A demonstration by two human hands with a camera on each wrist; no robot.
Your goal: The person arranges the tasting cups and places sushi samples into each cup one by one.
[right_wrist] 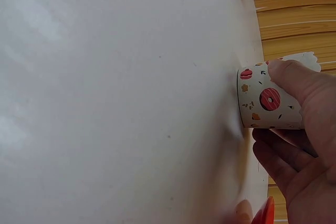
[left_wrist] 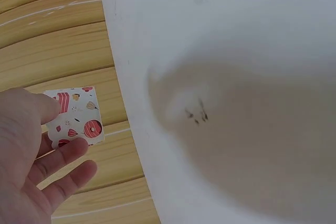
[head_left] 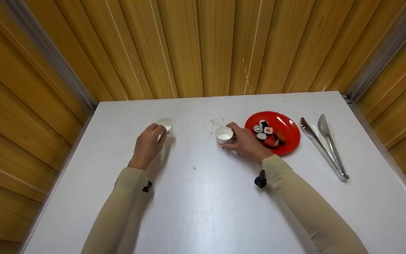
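My left hand (head_left: pixel 148 143) pinches a white paper baking cup (left_wrist: pixel 79 116) printed with cake and donut pictures; two of its fingers stick out below the cup in the left wrist view. The head view has this cup at centre-left, its near side partly covered by the fingers. To the right, my right hand (head_left: pixel 247 141) grips a second paper baking cup (right_wrist: pixel 268 98) of the same print, with a scalloped rim. Thumb and fingers lie on opposite sides of it, and its base is close over the white table (head_left: pixel 203 197). From above, its inside looks white.
Just beyond my right hand sits a red plate (head_left: pixel 291 131) with several sushi pieces (head_left: pixel 268 130) on it. Metal tongs (head_left: pixel 318 143) and a cake server (head_left: pixel 326 130) lie further right. Wood-look panels (head_left: pixel 203 46) close in the table's back and sides.
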